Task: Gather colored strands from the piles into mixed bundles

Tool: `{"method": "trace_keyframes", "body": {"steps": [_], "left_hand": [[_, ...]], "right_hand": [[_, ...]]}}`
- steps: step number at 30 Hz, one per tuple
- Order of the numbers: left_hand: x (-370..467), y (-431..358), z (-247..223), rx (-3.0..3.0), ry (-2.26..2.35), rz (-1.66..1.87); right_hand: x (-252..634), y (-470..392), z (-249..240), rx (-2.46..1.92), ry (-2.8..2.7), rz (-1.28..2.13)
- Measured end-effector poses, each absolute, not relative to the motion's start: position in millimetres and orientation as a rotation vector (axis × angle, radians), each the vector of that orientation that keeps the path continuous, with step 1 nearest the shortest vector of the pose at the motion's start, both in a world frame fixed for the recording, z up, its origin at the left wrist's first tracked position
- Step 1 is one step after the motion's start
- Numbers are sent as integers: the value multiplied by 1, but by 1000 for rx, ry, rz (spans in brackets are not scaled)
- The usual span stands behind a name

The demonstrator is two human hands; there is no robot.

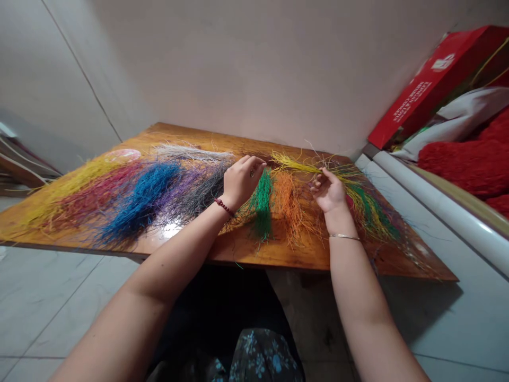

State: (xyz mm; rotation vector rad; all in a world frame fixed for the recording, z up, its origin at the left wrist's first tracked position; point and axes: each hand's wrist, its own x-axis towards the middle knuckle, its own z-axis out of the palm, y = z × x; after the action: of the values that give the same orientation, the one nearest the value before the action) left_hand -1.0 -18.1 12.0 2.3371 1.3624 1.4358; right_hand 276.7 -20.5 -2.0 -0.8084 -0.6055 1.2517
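Note:
My right hand [330,193] is closed round a bundle of yellow strands [292,164], whose loose ends fan out to the left. My left hand [243,180] is raised over the table with its fingers bent together. Whatever lies between those fingertips, if anything, is too small to make out. Just beside my left hand lie green strands [262,204] and dark grey strands [204,191]. Orange strands [287,204] lie between my two hands. Mixed yellow and green strands [368,209] spread out just right of my right hand.
Farther left on the wooden table [234,254] lie blue [145,193], purple [181,191], red [99,193], yellow [71,188] and white strands [194,153]. A wall [238,69] rises behind. At right are a red box [433,79] and a red fluffy heap [465,164].

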Motion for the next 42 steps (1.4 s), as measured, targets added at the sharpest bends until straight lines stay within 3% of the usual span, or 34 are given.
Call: {"method": "trace_keyframes", "body": {"steps": [8, 42], "left_hand": [[4, -21, 5, 2594, 1130, 1375], [8, -13, -6, 2794, 1104, 1412]], "right_hand": [[263, -23, -2, -865, -673, 1236], [261, -22, -4, -863, -699, 1263]]}}
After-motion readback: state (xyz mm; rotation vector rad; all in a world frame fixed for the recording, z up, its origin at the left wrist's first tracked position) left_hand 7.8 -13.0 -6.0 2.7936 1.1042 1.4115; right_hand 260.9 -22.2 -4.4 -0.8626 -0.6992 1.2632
